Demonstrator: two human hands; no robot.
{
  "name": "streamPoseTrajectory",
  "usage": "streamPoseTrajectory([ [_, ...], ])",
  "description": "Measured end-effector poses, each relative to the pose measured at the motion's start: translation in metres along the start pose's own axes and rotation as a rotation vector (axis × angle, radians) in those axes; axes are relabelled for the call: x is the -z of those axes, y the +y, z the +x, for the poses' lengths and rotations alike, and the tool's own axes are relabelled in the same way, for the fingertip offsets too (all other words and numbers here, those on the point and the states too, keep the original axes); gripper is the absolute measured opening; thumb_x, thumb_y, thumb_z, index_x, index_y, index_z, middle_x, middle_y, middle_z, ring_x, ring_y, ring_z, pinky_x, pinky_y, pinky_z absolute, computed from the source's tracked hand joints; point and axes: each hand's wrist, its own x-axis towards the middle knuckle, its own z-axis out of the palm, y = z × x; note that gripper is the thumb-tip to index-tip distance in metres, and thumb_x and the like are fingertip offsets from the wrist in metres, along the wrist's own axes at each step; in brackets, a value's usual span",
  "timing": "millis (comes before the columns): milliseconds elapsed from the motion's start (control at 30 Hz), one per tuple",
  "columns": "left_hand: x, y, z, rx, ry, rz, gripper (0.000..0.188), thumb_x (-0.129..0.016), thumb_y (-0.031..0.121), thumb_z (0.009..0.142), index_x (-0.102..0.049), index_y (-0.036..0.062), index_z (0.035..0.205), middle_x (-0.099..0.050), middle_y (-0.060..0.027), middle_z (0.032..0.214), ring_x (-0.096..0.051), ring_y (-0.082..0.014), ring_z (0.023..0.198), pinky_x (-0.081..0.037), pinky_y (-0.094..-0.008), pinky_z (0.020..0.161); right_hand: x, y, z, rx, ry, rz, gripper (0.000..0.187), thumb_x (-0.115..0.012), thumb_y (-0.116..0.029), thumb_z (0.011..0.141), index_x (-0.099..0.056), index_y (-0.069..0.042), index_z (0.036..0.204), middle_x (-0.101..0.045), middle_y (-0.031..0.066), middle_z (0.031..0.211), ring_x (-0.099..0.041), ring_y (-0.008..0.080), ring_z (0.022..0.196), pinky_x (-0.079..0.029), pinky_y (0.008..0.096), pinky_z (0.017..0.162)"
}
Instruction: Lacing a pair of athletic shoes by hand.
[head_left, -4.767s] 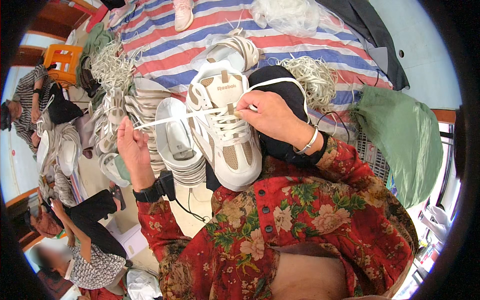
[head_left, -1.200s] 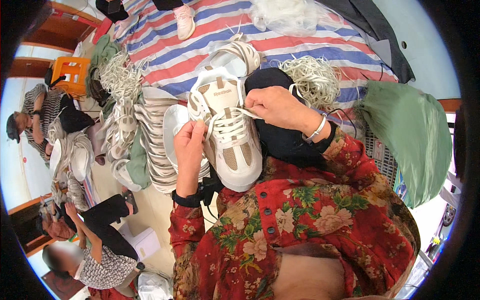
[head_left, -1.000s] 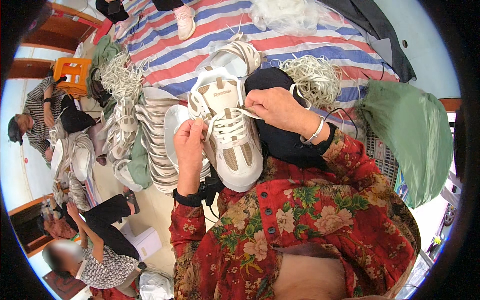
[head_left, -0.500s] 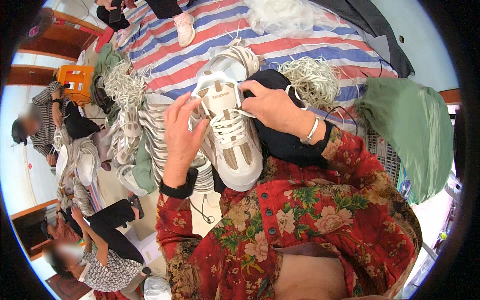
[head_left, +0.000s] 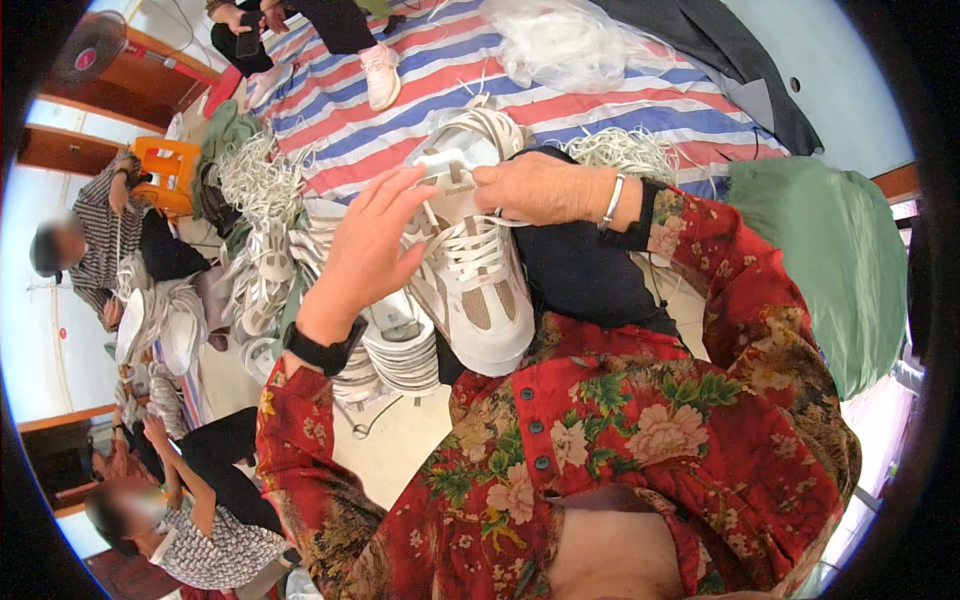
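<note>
A white and beige sneaker rests toe toward me, its white shoelace criss-crossed over the tongue. My left hand is open, its fingers spread beside the upper left of the shoe opening. My right hand is closed in a pinch at the upper right eyelets, where a bit of lace shows under the fingers; the exact grip is partly hidden. Black cloth lies under my right wrist. Another pale shoe sits just beyond the sneaker.
Stacked pale shoe parts stand left of the sneaker. Bundles of laces lie on the striped sheet, with a clear plastic bag farther back. A green bag is at right. Other people sit at left, near an orange stool.
My left hand has risen slightly, its fingers spreading away from the lace. My right hand has turned inward and shifted left over the tongue's edge. The sneaker stays in nearly the same place.
</note>
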Motion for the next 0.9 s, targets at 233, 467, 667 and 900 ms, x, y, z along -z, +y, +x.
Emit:
streamPoseTrajectory([
  [233,0.002,-0.016,-0.003,0.078,-0.236,-0.007,0.036,-0.074,0.007,0.063,-0.058,0.0099,0.094,-0.054,-0.0082,0.098,-0.051,-0.0302,0.100,-0.045,-0.0390,0.083,0.012,-0.004,0.015,0.001,-0.125,-0.033,0.008,-0.062,-0.011,0.074,-0.059,-0.005,0.079,-0.055,0.0130,0.086,-0.061,0.0343,0.077,-0.048,0.0438,0.065],
  [467,-0.004,-0.020,0.005,0.138,-0.355,-0.010,0.023,-0.073,0.010,0.063,-0.058,0.0081,0.080,-0.055,-0.0067,0.085,-0.052,-0.0297,0.092,-0.047,-0.0410,0.073,0.018,0.001,0.031,-0.155,-0.319,0.058,0.014,-0.059,-0.014,0.070,-0.065,0.000,0.069,-0.063,0.0174,0.079,-0.062,0.0368,0.072,-0.049,0.0435,0.065],
  [667,-0.023,-0.014,-0.004,0.117,-0.148,-0.053,0.020,-0.067,0.003,0.064,-0.056,0.0059,0.080,-0.055,-0.0107,0.082,-0.052,-0.0301,0.084,-0.044,-0.0390,0.070,0.002,-0.019,0.036,-0.305,-0.277,-0.092,0.018,-0.057,-0.014,0.075,-0.066,0.002,0.079,-0.062,0.0213,0.082,-0.063,0.0375,0.075,-0.050,0.0440,0.069],
  [900,-0.055,0.002,0.017,0.275,-0.013,-0.236,0.022,-0.066,0.008,0.068,-0.063,0.0076,0.089,-0.052,-0.0081,0.070,-0.052,-0.0276,0.073,-0.041,-0.0379,0.068,-0.026,0.006,0.012,-0.316,0.274,0.433,0.018,-0.057,-0.017,0.083,-0.063,-0.001,0.083,-0.062,0.0139,0.083,-0.062,0.0268,0.075,-0.049,0.0372,0.066],
])
